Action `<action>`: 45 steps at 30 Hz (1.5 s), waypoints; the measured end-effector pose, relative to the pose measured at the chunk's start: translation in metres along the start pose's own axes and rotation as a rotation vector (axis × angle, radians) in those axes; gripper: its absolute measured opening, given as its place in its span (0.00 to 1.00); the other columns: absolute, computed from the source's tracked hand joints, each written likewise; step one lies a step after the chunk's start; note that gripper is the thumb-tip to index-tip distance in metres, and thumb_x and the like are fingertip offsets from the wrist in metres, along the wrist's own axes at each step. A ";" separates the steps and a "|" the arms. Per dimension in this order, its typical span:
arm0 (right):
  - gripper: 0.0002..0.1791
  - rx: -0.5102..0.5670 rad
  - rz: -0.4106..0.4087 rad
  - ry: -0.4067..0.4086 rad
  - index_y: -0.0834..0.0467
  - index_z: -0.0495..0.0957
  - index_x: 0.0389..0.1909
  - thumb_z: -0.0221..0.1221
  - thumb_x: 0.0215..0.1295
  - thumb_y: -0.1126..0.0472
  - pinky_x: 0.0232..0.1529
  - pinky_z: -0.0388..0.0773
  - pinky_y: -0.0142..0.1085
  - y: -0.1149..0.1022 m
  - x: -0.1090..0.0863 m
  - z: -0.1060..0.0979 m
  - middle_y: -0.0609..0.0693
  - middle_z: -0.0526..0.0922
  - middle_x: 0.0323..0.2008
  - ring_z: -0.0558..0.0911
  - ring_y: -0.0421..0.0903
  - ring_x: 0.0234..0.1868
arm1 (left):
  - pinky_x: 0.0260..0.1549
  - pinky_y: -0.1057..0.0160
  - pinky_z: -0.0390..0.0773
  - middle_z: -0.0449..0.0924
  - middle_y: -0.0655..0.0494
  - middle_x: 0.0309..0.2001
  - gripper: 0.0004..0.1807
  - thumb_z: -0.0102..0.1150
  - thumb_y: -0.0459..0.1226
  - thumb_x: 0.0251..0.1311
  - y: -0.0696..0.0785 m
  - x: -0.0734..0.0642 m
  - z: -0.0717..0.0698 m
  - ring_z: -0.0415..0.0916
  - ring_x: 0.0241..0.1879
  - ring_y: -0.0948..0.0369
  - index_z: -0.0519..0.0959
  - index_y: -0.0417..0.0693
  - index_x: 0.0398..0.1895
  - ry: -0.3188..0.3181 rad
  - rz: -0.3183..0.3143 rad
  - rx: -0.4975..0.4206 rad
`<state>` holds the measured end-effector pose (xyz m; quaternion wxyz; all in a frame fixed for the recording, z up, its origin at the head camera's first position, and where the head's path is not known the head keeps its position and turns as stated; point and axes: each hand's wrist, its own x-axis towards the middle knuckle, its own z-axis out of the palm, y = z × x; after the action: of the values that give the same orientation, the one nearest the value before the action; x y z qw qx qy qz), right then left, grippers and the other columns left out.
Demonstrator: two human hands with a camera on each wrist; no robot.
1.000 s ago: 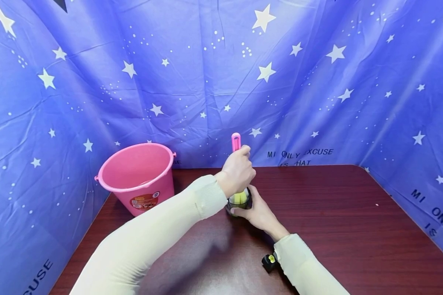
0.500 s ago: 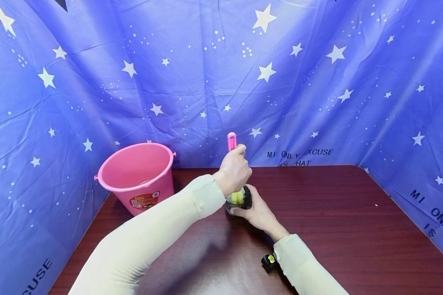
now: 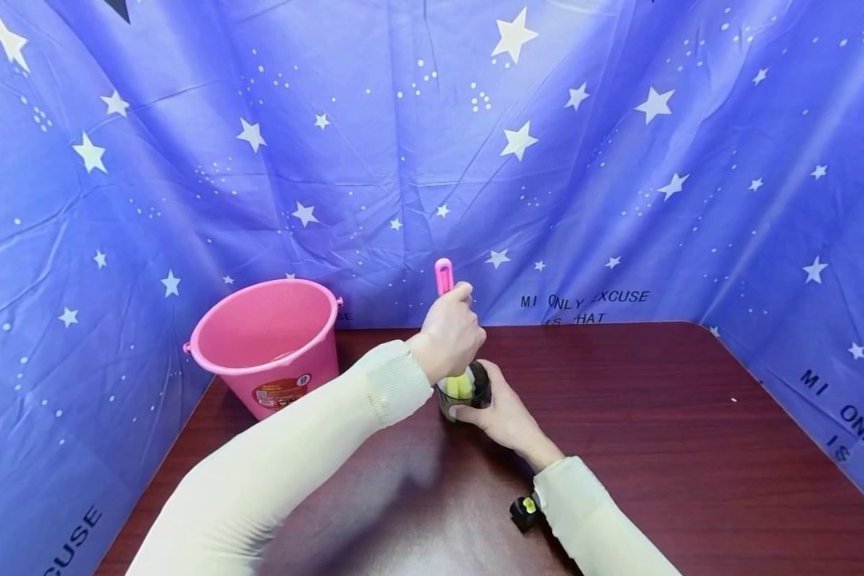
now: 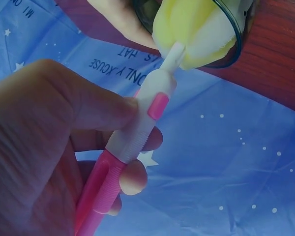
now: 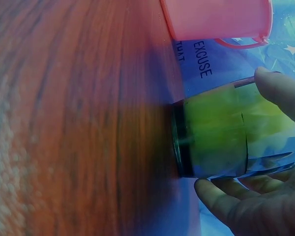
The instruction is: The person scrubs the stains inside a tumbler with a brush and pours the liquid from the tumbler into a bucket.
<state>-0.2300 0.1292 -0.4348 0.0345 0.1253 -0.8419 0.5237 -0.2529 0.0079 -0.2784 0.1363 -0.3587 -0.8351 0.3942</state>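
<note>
A blue fabric backdrop printed with white stars [image 3: 374, 160] encloses the far side and flanks of the head view. The reddish-brown wood-grain worktop [image 3: 634, 416] spans the lower half. The pink plastic bucket with an orange label [image 3: 324, 360] stands left of centre, apart from both hands, presumably to leave elbow room. The left hand [image 3: 446, 332], at centre, grasps the pink-and-white plastic-handled brush [image 4: 123, 142]; its fingers wrap the grip, with the thumb along the white section, probably for directional control. The right hand [image 3: 507, 412], just below and right, has its fingers curled around the dark transparent cup [image 5: 211, 152], apparently to brace it against the brush. Whether the cup's base touches the worktop cannot be told. The yellow-and-white sponge head [image 4: 187, 29] sits inside the cup. A small black block with a yellow mark [image 3: 524, 514] lies beside the right sleeve, lower centre-right.
</note>
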 end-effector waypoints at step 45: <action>0.49 -0.018 0.030 -0.001 0.51 0.57 0.66 0.74 0.45 0.50 0.57 0.66 0.45 0.000 -0.002 -0.002 0.51 0.73 0.54 0.74 0.48 0.52 | 0.51 0.52 0.49 0.83 0.64 0.35 0.12 0.51 0.51 0.59 0.004 0.006 0.000 0.65 0.38 0.57 0.82 0.64 0.40 0.027 -0.016 -0.004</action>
<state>-0.2286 0.1310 -0.4347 0.0270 0.1126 -0.8483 0.5166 -0.2549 0.0139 -0.2815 0.1502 -0.3577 -0.8367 0.3866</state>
